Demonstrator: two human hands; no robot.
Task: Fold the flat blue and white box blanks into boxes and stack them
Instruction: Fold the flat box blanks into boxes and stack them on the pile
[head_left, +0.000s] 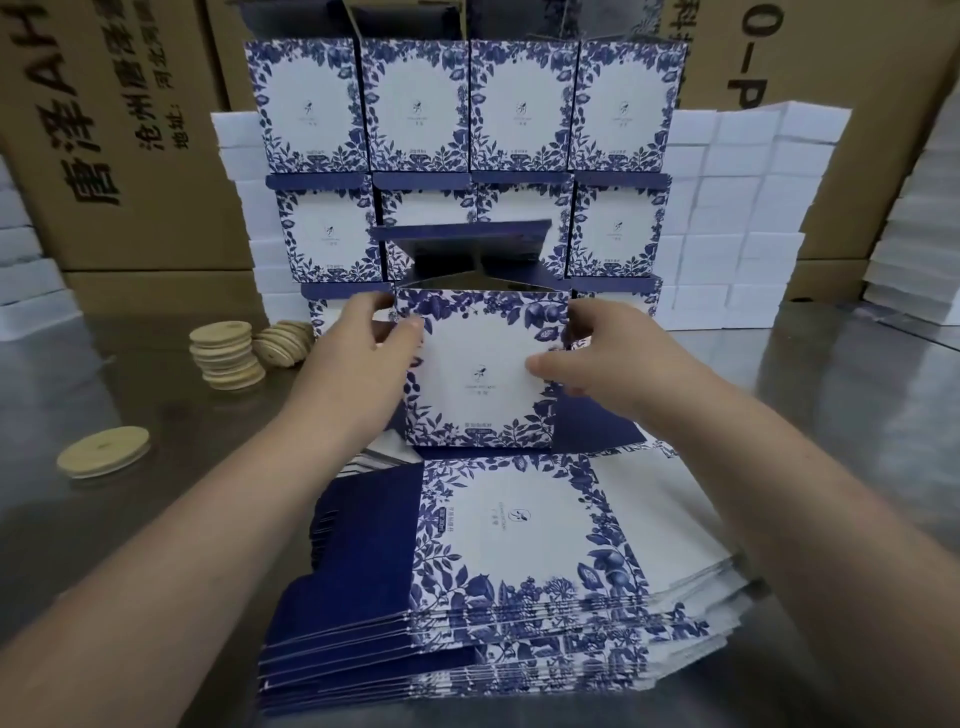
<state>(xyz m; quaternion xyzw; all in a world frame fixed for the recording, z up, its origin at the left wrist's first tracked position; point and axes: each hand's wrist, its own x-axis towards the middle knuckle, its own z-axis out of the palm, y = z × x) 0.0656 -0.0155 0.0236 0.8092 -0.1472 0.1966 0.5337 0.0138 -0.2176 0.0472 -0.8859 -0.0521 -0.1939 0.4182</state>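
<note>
between the flat pile and the stacked wall, the erected box (478, 369) stands upright on the desk (130, 519), top flaps open. left hand (363, 348) grasps its left edge, thumb on the front face; right hand (597, 358) grasps the right edge, thumb on the front, fingers round the side. both grips closed on the box, neither loose. blanks (493, 582) lie in a fanned pile just in front. finished boxes (467, 156) stand in rows behind, lid flaps sticking out. advice: square the corners first, keep pressure on the edges not the panel, then seat it flush with the row. bottom closure not visible. wooden discs (223, 358) off to the left, clear of the work.
</note>
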